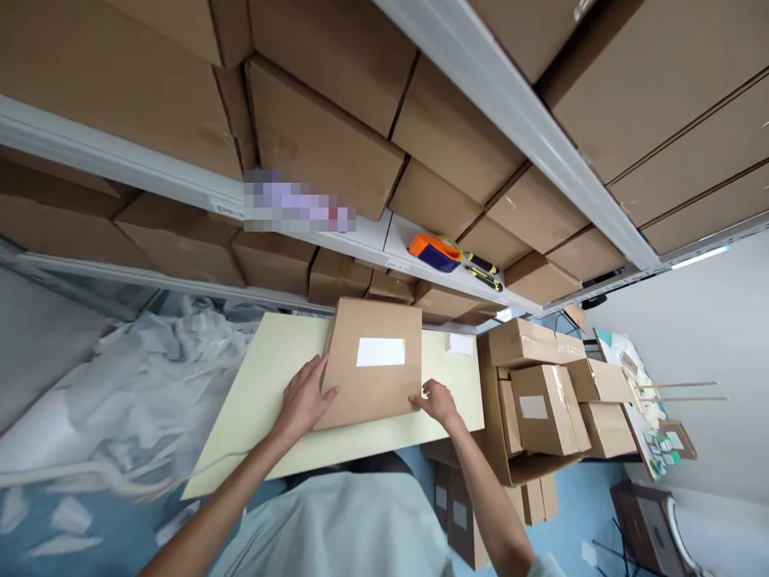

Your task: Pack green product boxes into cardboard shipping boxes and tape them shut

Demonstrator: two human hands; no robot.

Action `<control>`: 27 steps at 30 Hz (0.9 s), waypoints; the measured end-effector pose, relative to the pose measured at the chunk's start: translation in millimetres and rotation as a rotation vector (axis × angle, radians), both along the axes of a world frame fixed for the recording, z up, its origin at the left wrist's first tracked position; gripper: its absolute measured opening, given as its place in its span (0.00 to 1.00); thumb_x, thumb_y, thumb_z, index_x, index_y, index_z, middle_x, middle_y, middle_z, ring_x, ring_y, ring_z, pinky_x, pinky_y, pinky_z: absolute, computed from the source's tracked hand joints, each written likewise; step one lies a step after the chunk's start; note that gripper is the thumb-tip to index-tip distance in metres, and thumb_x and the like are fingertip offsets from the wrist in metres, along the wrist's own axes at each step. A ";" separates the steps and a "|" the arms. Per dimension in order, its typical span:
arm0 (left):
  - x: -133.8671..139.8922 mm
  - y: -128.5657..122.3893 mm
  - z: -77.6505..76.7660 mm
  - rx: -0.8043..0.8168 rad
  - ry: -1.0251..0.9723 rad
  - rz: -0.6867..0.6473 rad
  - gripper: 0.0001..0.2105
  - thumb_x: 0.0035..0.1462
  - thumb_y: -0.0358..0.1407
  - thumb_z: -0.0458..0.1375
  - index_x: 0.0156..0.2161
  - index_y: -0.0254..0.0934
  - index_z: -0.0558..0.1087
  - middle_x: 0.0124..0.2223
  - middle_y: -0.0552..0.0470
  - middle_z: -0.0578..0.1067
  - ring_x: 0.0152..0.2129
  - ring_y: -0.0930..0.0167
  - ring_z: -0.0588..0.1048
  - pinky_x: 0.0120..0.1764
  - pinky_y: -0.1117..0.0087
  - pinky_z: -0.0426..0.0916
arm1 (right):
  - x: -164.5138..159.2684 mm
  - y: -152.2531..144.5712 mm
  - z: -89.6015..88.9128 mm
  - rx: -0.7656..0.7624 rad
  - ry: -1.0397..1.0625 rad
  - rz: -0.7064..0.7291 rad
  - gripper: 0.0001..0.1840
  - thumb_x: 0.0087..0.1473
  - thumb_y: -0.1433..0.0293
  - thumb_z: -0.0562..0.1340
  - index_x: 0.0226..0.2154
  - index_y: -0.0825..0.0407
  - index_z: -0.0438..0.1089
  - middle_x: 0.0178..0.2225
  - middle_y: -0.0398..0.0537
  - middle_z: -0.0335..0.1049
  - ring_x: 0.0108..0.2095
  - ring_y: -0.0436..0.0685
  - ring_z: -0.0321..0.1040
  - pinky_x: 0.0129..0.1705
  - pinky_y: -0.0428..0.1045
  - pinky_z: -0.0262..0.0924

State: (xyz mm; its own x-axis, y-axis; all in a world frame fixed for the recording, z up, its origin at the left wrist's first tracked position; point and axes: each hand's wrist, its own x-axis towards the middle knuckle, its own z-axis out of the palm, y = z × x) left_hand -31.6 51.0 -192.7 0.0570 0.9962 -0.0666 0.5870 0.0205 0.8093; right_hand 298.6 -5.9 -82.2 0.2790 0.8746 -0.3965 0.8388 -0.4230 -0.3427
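A closed cardboard box (369,391) with a white label (380,352) on its top face rests on the pale yellow tabletop (240,417) in front of me. My left hand (305,394) grips the box's left side, thumb over the top face and fingers along the edge. At the lower right corner, my right hand (437,401) holds the box with its thumb against the edge and its fingers bent. The undersides of the fingers are hidden. Behind the box, to the right, a small stack of white labels (460,344) lies on the tabletop.
Shelves packed with cardboard boxes (324,136) rise ahead. An orange and blue tape dispenser (433,252) and yellow-black cutters (484,277) lie on a shelf ledge. Crumpled white packing material (138,385) fills the left. To the right, a large open carton (496,417) holds several boxes.
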 end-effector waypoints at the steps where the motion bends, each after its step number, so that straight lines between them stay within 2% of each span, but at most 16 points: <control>1: 1.8 6.3 5.6 0.038 -0.011 0.020 0.37 0.60 0.44 0.57 0.73 0.36 0.65 0.74 0.34 0.69 0.71 0.48 0.68 0.71 0.46 0.65 | 3.4 15.5 9.0 0.052 -0.026 0.028 0.19 0.55 0.60 0.76 0.46 0.50 0.75 0.49 0.59 0.84 0.50 0.69 0.82 0.53 0.58 0.74; 4: 10.0 30.2 38.8 0.164 -0.094 0.062 0.34 0.61 0.44 0.57 0.72 0.38 0.66 0.73 0.37 0.71 0.71 0.50 0.69 0.73 0.46 0.64 | 13.0 77.4 50.0 0.313 -0.099 0.177 0.28 0.63 0.59 0.70 0.61 0.54 0.72 0.61 0.67 0.77 0.62 0.72 0.76 0.65 0.62 0.69; 7: 24.9 59.4 90.9 0.252 -0.197 0.097 0.31 0.62 0.45 0.57 0.68 0.37 0.71 0.69 0.37 0.75 0.69 0.50 0.71 0.73 0.45 0.64 | 15.1 152.2 102.4 0.571 -0.138 0.344 0.29 0.69 0.60 0.64 0.66 0.56 0.69 0.63 0.69 0.74 0.65 0.73 0.72 0.69 0.64 0.65; 9: 38.9 77.6 128.7 0.312 -0.242 0.103 0.27 0.62 0.43 0.57 0.65 0.38 0.74 0.66 0.38 0.78 0.67 0.51 0.74 0.72 0.45 0.65 | 10.0 200.5 135.0 0.688 -0.172 0.429 0.28 0.70 0.62 0.62 0.67 0.56 0.68 0.65 0.70 0.72 0.66 0.72 0.70 0.70 0.65 0.63; 12: 60.6 96.5 177.9 0.424 -0.256 0.097 0.24 0.65 0.41 0.56 0.63 0.41 0.76 0.66 0.41 0.79 0.67 0.54 0.74 0.72 0.45 0.66 | -4.9 258.5 169.1 0.671 -0.271 0.493 0.27 0.70 0.62 0.62 0.65 0.58 0.69 0.63 0.71 0.73 0.64 0.73 0.70 0.69 0.65 0.63; 15: 75.0 101.1 208.2 0.500 -0.251 0.109 0.21 0.67 0.40 0.56 0.62 0.42 0.78 0.66 0.43 0.80 0.67 0.56 0.74 0.71 0.48 0.68 | -19.7 291.7 179.9 0.591 -0.318 0.514 0.26 0.66 0.64 0.65 0.62 0.59 0.71 0.59 0.72 0.76 0.60 0.73 0.74 0.66 0.64 0.65; 17: 79.6 95.5 216.2 0.518 -0.243 0.125 0.20 0.67 0.39 0.56 0.61 0.43 0.79 0.65 0.44 0.81 0.66 0.57 0.75 0.70 0.49 0.69 | -24.9 301.2 177.7 0.578 -0.304 0.530 0.24 0.64 0.67 0.66 0.60 0.60 0.73 0.57 0.72 0.78 0.59 0.73 0.75 0.65 0.64 0.65; 19: 83.7 84.6 216.4 0.508 -0.239 0.146 0.19 0.68 0.38 0.56 0.60 0.43 0.80 0.63 0.43 0.82 0.65 0.57 0.76 0.69 0.49 0.70 | -25.4 305.1 173.6 0.560 -0.289 0.544 0.23 0.63 0.70 0.66 0.59 0.59 0.74 0.55 0.71 0.79 0.58 0.72 0.76 0.65 0.63 0.64; 22: 97.8 64.0 207.9 0.457 -0.246 0.178 0.19 0.67 0.37 0.55 0.58 0.41 0.81 0.61 0.42 0.83 0.62 0.57 0.79 0.67 0.48 0.73 | -21.0 308.4 171.1 0.532 -0.263 0.563 0.23 0.62 0.71 0.67 0.59 0.59 0.73 0.56 0.70 0.79 0.61 0.72 0.74 0.67 0.63 0.62; 27: 142.2 28.0 185.8 0.361 -0.297 0.179 0.18 0.62 0.34 0.58 0.55 0.42 0.82 0.56 0.42 0.85 0.57 0.56 0.82 0.63 0.49 0.76 | -10.1 303.1 166.9 0.533 -0.225 0.578 0.23 0.68 0.70 0.62 0.62 0.62 0.69 0.61 0.75 0.74 0.65 0.73 0.69 0.71 0.65 0.56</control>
